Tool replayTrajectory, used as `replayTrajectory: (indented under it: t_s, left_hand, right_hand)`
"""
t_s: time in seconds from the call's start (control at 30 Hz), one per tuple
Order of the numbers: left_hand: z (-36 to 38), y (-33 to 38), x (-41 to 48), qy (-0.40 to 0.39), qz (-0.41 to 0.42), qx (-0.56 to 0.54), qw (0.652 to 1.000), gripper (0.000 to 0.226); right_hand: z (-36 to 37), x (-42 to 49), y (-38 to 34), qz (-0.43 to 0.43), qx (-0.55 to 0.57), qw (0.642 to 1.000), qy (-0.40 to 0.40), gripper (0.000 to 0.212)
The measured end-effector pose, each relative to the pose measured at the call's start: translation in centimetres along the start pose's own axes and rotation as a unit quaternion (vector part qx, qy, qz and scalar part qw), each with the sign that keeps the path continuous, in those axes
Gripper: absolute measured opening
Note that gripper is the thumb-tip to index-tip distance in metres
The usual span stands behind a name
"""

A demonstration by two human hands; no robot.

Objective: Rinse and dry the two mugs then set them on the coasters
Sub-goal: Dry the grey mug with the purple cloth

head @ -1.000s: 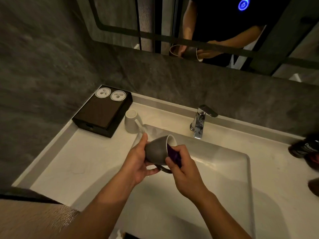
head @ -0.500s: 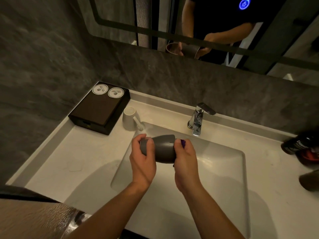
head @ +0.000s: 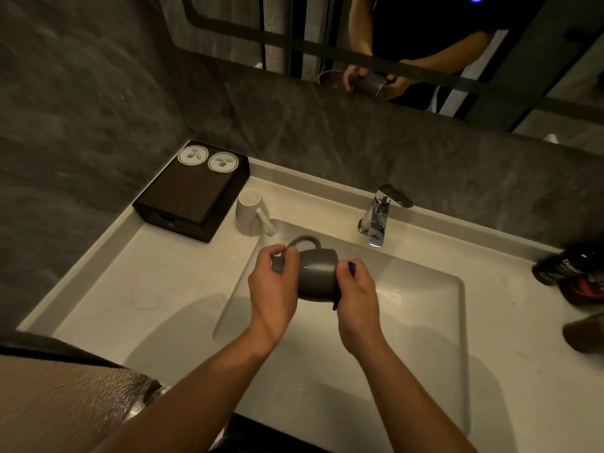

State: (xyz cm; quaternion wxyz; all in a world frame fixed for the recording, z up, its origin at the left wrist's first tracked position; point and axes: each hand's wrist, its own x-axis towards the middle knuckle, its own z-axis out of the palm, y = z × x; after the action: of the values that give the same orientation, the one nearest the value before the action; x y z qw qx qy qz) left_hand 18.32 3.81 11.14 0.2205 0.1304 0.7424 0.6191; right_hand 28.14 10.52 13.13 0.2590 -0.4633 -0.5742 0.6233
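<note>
A grey mug (head: 317, 273) lies on its side over the sink basin (head: 425, 305), handle up. My left hand (head: 273, 286) grips its base end. My right hand (head: 356, 289) is at the mouth end, closed on a purple cloth (head: 351, 265) that is pressed into the mug. A white mug (head: 250, 212) stands upright on the counter beside a dark box (head: 186, 194). Two round white coasters (head: 192, 155) (head: 223, 162) lie on the far end of that box.
A chrome faucet (head: 379, 214) stands behind the basin, with no water visible. Dark bottles (head: 568, 269) sit at the right counter edge. A mirror (head: 408, 44) above reflects the person. The white counter (head: 147, 289) stretches left of the basin.
The grey mug has been rotated in my hands: its handle, hidden half a second ago, now points up. Both hands stay over the basin.
</note>
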Motion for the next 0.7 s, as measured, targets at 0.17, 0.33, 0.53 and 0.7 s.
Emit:
replayTrajectory:
  t_s: [0.17,0.33,0.53,0.7]
  left_hand:
    - [-0.8,-1.2,-0.3,-0.085,0.154,0.086,0.981,0.076]
    - [0.4,1.5,0.9,-0.095,-0.331,-0.276,0.897,0.064]
    - [0.8,1.2,1.0,-0.013,-0.312,-0.249,0.917,0.021]
    - [0.4,-0.1,-0.5,0.045,0.093,-0.048,0.993,0.025]
  right_hand:
    - [-0.8,0.9,-2.0,0.076,0.106,0.991,-0.016,0.020]
    - [-0.6,-0.1,-0.1,-0.127,-0.113,0.985,-0.018,0.009]
    - [-0.6,-0.7,1.7,-0.186,-0.166,0.968,-0.037,0.011]
    - [-0.4,-0.7,-0.7,-0.028,0.001,0.999,-0.022,0.023]
